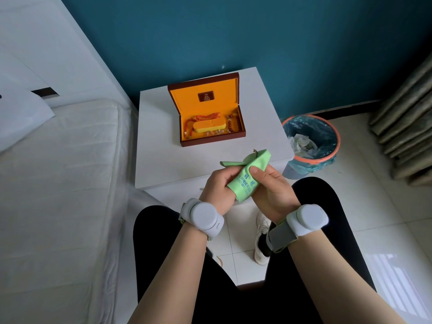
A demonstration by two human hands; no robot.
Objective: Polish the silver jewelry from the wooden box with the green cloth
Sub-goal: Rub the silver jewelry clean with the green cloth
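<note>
A green cloth (247, 177) with blue print is bunched between both hands, just above the near edge of a white bedside table (163, 160). My left hand (218, 187) grips the cloth from the left. My right hand (272, 187) holds it from the right, thumb pressed on top. A small brownish piece (255, 152) pokes out of the cloth's top; whatever is wrapped inside is hidden. The wooden box (211, 136) stands open farther back on the table, with an orange lining, an orange cushion and red and brown bead strings inside.
A bed with white sheets (58, 183) runs along the left. A waste bin (312, 146) with a blue liner and orange rim stands right of the table. Curtains (409, 125) hang at far right. My knees and a white shoe (261, 239) are below.
</note>
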